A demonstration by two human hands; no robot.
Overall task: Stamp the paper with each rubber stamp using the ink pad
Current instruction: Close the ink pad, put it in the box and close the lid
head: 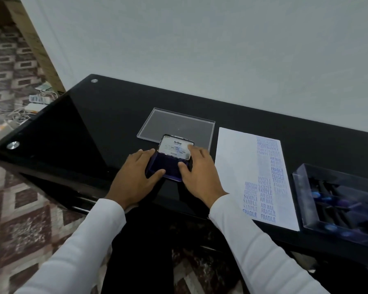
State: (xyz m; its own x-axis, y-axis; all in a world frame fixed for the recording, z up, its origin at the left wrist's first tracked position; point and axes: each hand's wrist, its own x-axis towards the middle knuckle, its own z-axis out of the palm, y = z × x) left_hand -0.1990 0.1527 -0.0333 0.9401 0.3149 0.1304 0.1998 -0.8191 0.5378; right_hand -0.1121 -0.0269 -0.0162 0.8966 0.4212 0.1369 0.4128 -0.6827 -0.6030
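A dark blue ink pad [168,168] lies on the black table [94,128], its lid [175,147] half raised with a white label inside. My left hand [136,177] holds the pad's base at its left side, thumb on the front rim. My right hand [197,172] grips the lid, index finger on the lid's top edge and thumb over the pad. To the right lies a white paper [236,166] covered with several blue stamp prints. The rubber stamps [336,206] sit in a clear box [300,187] at the far right.
A clear plastic box lid [153,124] lies flat behind the ink pad. The wall stands close behind the table. The table's front edge runs just below my wrists. Cables and a power strip [33,107] lie on the patterned floor at the left.
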